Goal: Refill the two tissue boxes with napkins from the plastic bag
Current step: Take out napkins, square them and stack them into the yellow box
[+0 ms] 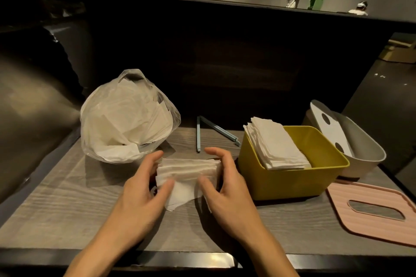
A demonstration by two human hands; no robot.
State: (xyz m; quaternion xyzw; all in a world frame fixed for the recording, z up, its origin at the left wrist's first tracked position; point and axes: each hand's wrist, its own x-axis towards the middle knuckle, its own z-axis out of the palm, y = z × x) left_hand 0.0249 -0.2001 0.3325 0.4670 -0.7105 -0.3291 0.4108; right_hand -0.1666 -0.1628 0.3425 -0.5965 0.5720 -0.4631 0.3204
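Observation:
Both my hands hold a stack of white napkins (188, 170) above the wooden table. My left hand (144, 189) grips its left end and my right hand (225, 184) grips its right end, thumbs underneath. A loose napkin corner hangs down between them. A clear plastic bag (126, 117) full of napkins sits at the back left. To the right stands a yellow tissue box (295, 180), lid off, with a leaning stack of napkins (274, 141) inside. Behind it a white tissue box (362, 155) holds its own white lid (331, 128) with two dark holes.
A pink lid (373, 211) with an oval slot lies flat at the right edge of the table (67, 204). A light-blue bag clip (199, 134) lies open between bag and yellow box. A dark bench back rises behind; people show in a mirror high up.

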